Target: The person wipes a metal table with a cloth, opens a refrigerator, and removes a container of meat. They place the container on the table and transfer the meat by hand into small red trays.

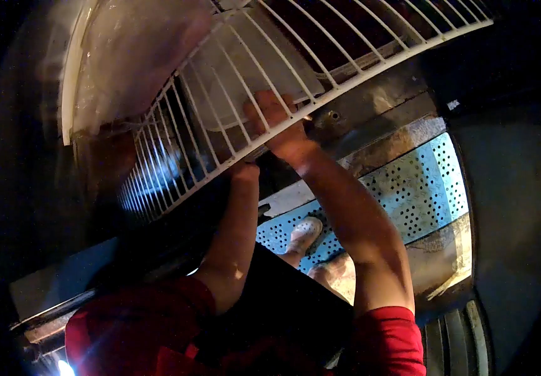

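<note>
A white wire rack point(320, 59) runs across the top of the view, tilted down to the left. My right hand point(278, 122) grips its front rail, with the fingers curled up over the bars. My left hand point(243, 168) reaches up beneath the same rail just to the left; only the wrist shows, and the fingers are hidden behind the bars. A translucent white plastic tray point(251, 69) lies on the rack above both hands. Both my arms have red sleeves.
A curved white panel point(73, 69) stands at the upper left beside the rack. Below lies a light blue perforated mat point(421, 188), with my foot in a pale shoe point(305, 232) on it. Dark surfaces surround the scene on the left and right.
</note>
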